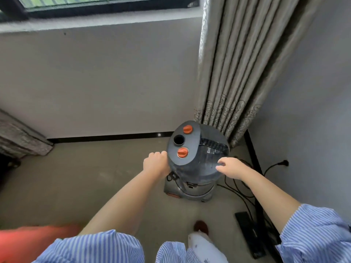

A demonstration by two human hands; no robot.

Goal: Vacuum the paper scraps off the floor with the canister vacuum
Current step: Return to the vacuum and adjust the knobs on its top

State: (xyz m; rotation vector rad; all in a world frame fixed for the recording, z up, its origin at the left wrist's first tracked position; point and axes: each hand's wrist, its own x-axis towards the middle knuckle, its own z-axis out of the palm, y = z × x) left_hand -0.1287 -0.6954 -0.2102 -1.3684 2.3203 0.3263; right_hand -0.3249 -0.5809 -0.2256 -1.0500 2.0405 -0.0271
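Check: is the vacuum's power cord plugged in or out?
Out. The plug lies loose on the floor by the wall, right of the vacuum.

A grey pleated curtain with a scrolled pattern near its hem [239, 73] hangs in the corner, its lower edge just above the beige tiled floor [85, 177]. A dark-framed window [95, 6] sits above the pale grey wall [95, 82], with a black skirting strip [106, 138] along the wall's foot. Black power cables [237, 188] trail across the floor to a black plug [284, 163] by the right wall. A flat black rectangular bar [248, 234] lies near the cables. A brown shoe [201, 226] stands on the floor.
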